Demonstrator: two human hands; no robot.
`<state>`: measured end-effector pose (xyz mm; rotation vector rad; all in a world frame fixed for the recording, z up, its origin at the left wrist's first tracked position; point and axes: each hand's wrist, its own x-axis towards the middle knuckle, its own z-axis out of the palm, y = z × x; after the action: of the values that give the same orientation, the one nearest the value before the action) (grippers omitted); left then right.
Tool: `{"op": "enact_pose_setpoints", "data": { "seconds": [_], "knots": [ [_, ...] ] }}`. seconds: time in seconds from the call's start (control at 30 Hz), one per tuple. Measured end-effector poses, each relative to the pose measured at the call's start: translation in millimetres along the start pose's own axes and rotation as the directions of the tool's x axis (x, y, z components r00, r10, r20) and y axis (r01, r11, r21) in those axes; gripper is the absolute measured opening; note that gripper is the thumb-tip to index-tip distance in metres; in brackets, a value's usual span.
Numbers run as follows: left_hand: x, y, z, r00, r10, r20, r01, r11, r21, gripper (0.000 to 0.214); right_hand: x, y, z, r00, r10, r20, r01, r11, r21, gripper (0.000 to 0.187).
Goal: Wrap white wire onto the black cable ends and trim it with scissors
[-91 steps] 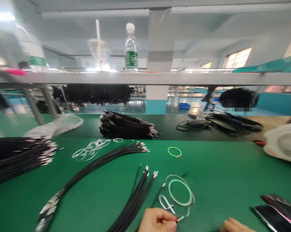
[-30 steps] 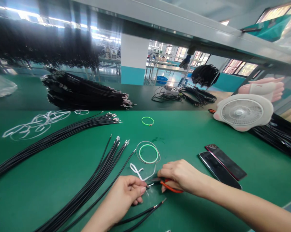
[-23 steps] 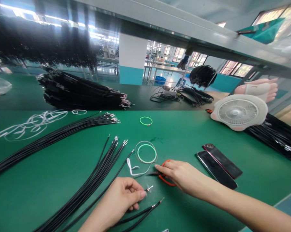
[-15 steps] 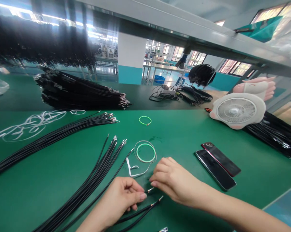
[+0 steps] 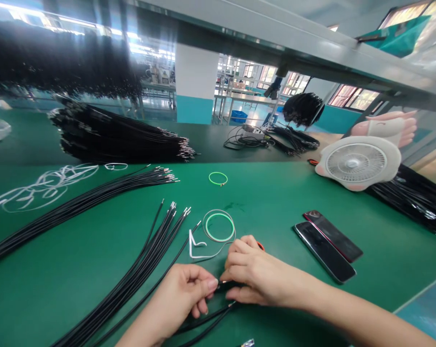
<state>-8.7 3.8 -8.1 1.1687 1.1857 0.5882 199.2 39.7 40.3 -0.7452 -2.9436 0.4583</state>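
My left hand [image 5: 189,296] pinches a black cable [image 5: 221,287] close to its end, thumb over the fingers. My right hand [image 5: 252,270] is closed beside it, its fingertips right at that cable end and partly covering it. An orange-red piece [image 5: 260,246] shows behind the right knuckles; what it belongs to is hidden by the hand. Below the hands, black cables [image 5: 207,318] with bare metal tips lie on the green mat [image 5: 276,193]. To the left rests a loose bundle of black cables [image 5: 138,274], and above are a pale green ring [image 5: 207,226] and a white strip [image 5: 191,248].
Two phones [image 5: 324,250] lie at the right, with a white fan [image 5: 357,164] behind them. Another cable bundle [image 5: 95,197] and tangled white strips [image 5: 51,183] are on the left. A large black cable stack [image 5: 120,135] sits at the back, below an overhead shelf [image 5: 268,38].
My right hand has closed in on the cable end held by my left hand, covering the tip. An orange-red piece now shows behind the right hand. The left hand stays nearly in place.
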Motion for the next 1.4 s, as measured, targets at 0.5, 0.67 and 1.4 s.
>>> {"op": "enact_pose_setpoints", "data": {
  "seconds": [0.5, 0.67, 1.4],
  "knots": [
    [-29, 18, -16.5, 0.975, 0.19, 0.119, -0.201, 0.975, 0.094, 0.014, 51, -1, 33, 0.919, 0.312, -0.242, -0.158, 0.852, 0.5, 0.018],
    [-9, 10, -28.9, 0.835, 0.424, -0.35, -0.33, 0.896, 0.298, 0.019, 45, -3, 38, 0.89, 0.382, -0.25, 0.0, 0.547, 0.837, 0.037],
    [7, -15, -6.1, 0.844, 0.494, -0.207, -0.313, 0.769, 0.558, 0.031, 47, -3, 46, 0.781, 0.623, -0.051, 0.062, 0.003, 0.998, 0.034]
  ]
}}
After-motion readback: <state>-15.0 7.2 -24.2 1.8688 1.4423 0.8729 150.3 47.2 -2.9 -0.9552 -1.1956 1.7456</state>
